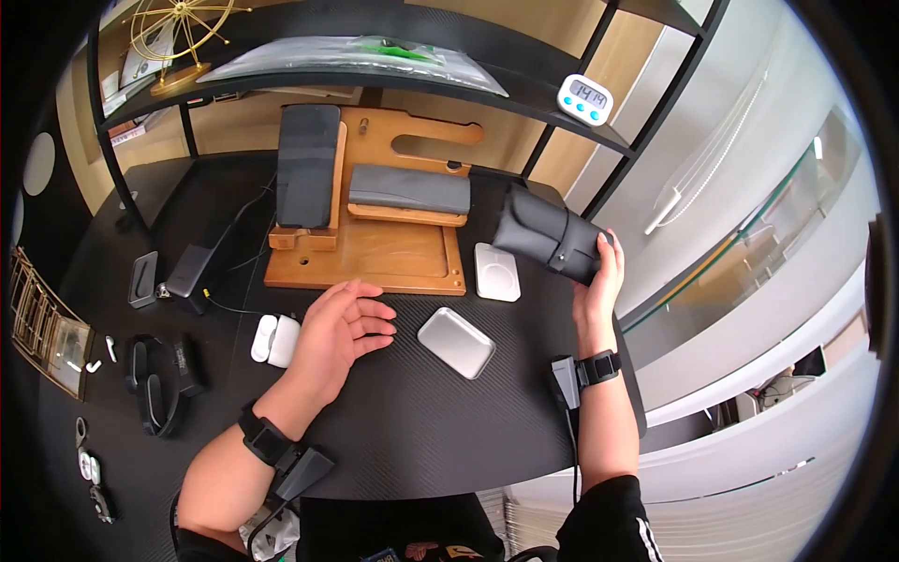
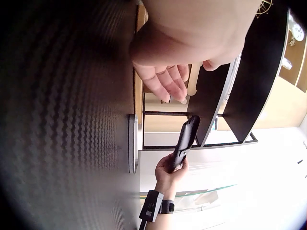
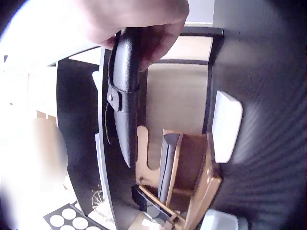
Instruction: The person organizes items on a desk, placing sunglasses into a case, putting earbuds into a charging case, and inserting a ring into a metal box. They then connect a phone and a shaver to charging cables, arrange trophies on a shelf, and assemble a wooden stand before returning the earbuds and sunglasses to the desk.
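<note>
My right hand (image 1: 599, 281) grips one end of a black leather case (image 1: 548, 232) with a strap and snap, held up above the table's right side. In the right wrist view the case (image 3: 125, 96) hangs from the fingers of that hand (image 3: 144, 19). My left hand (image 1: 332, 342) hovers over the table with its fingers loosely bent and nothing in them. Between the hands lies a silver metal tray (image 1: 456, 343). A white square puck (image 1: 496, 273) rests below the case, beside the wooden stand.
The wooden stand (image 1: 403, 253) holds a phone (image 1: 309, 167) and a grey case (image 1: 409, 189). White earbud case (image 1: 275, 340), power bank (image 1: 190, 272) and black band (image 1: 154, 386) lie on the left. A shelf with a timer (image 1: 585, 99) spans the back.
</note>
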### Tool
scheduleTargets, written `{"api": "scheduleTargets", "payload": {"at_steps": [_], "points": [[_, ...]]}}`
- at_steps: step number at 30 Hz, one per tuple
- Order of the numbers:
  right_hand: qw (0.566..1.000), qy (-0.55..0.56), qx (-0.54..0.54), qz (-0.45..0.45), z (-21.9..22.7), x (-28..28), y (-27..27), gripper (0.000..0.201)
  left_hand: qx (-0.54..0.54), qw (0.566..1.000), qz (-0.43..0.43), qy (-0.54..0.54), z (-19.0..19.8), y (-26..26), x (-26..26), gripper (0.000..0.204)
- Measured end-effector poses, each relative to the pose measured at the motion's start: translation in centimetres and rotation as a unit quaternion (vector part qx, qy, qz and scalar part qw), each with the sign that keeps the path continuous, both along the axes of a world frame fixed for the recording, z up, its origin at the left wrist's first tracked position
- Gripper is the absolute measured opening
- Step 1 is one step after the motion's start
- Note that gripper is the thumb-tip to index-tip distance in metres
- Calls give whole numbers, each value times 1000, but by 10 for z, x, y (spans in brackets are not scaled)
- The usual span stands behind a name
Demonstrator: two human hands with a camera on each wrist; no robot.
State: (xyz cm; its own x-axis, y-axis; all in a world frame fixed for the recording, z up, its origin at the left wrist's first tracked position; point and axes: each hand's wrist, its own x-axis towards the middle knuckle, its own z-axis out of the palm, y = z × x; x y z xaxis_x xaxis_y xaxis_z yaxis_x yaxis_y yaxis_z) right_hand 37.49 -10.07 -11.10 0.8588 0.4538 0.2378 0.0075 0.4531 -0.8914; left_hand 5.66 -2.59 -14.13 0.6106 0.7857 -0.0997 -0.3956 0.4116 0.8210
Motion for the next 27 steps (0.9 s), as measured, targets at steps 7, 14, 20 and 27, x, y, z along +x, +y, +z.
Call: {"api": "scheduleTargets", "payload": {"at_steps": [7,14,20,27], "points": [[992,46,-54,-102,-17,43,-6,29,-13,1000,-4,-7,-1,1,0,29],[993,0,-94,-78,-35,54,2,25,-19,1000,-5,-16,-2,0,-1,26],[989,-9,-112,-96,-34,59,-2,21,-20,1000,-7,-15,-2,1,-1,24],[982,-117,-114,-99,-35,65,-5,5,-12,1000,-21,-7,-1,1,-2,23]]}}
